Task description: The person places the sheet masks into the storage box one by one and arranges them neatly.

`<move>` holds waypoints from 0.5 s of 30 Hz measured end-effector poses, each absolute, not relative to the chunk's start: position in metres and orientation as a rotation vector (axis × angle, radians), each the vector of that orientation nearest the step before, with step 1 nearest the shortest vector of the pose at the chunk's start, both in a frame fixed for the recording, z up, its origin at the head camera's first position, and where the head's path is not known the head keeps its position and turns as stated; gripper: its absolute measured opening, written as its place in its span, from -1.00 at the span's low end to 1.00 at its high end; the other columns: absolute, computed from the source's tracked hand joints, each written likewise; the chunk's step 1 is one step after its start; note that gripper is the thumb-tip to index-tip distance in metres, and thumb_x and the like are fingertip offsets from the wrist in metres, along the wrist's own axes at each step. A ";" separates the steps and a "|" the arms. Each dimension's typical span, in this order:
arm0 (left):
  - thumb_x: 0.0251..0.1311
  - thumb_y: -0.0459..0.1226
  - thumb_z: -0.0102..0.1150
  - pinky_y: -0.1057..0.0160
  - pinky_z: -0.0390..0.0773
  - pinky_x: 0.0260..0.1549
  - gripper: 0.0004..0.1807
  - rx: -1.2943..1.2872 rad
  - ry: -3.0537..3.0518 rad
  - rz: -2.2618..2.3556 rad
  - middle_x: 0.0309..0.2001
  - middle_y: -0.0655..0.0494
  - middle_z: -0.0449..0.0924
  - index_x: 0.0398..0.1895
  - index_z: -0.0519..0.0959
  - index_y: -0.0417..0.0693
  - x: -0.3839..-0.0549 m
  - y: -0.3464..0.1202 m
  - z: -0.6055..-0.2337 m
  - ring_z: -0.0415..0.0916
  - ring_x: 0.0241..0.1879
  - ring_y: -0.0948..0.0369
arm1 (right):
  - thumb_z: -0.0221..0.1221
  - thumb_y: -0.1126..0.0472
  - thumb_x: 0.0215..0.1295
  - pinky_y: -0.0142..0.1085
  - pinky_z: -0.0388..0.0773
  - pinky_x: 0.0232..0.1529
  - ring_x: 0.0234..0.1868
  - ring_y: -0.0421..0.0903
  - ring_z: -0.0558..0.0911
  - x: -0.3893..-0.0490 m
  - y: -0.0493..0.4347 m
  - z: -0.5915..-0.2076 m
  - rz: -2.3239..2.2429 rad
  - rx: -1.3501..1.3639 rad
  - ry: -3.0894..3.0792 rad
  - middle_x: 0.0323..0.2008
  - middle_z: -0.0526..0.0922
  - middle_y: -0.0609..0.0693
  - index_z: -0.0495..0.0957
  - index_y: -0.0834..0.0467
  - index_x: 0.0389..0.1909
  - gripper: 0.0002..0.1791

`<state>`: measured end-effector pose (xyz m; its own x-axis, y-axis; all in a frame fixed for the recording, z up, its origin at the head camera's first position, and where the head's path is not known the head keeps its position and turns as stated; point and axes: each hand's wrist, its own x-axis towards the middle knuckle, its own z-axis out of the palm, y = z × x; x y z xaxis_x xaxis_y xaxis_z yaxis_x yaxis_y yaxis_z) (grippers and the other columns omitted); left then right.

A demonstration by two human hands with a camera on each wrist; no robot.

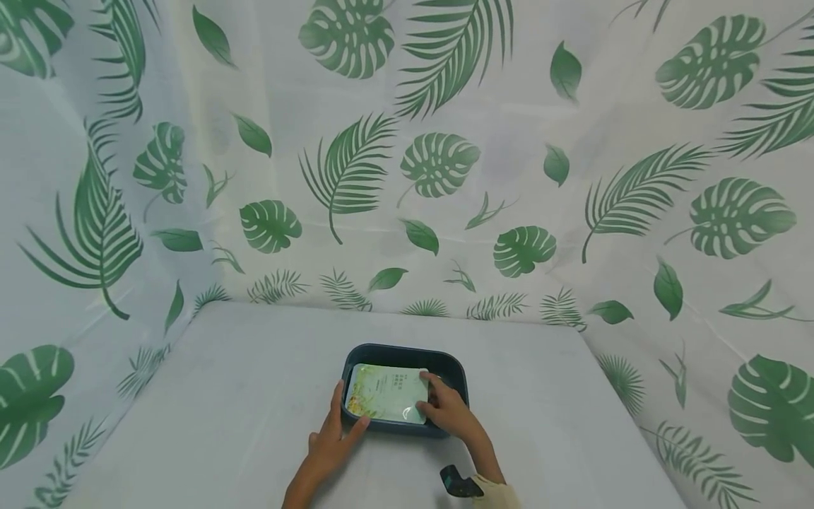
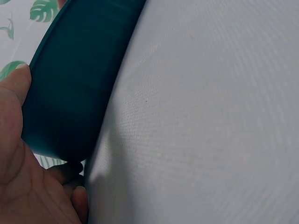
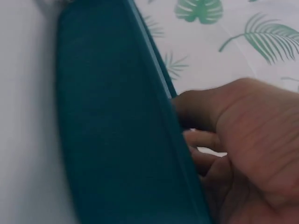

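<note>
A dark blue-green rectangular tray [image 1: 454,364] with rounded corners stands on the white table. Inside it lies a flat, pale green packet [image 1: 388,392] with yellow flowers and printed text, filling most of the left and middle. My left hand [image 1: 331,438] holds the tray's front left corner, thumb at the front rim and fingers along the left side; in the left wrist view the tray wall [image 2: 79,79] sits between them. Reaching over the front right rim, my right hand [image 1: 451,410] pinches the packet's right end with thumb and fingers. In the right wrist view the tray wall [image 3: 117,112] hides those fingertips.
The white tabletop [image 1: 254,382] extends around the tray on all sides. Behind it and to both sides hangs a white curtain [image 1: 483,261] printed with green leaves. A black device [image 1: 461,482] is on my right wrist, beside a pale sleeve [image 1: 496,493].
</note>
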<state>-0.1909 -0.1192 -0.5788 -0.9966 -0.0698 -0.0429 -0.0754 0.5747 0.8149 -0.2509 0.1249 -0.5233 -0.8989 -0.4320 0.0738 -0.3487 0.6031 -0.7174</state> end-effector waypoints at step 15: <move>0.31 0.23 -0.03 -0.60 -0.09 0.10 -0.03 -0.124 2.740 1.486 0.56 -0.15 -0.11 0.58 -0.28 0.16 -0.189 -0.119 -0.577 0.01 0.48 -0.26 | 0.33 0.02 0.21 -0.37 0.26 -0.59 -0.61 -0.23 0.38 -0.248 0.104 -0.531 -0.907 -0.275 3.010 -0.64 0.48 -0.11 0.38 0.39 0.25 -0.28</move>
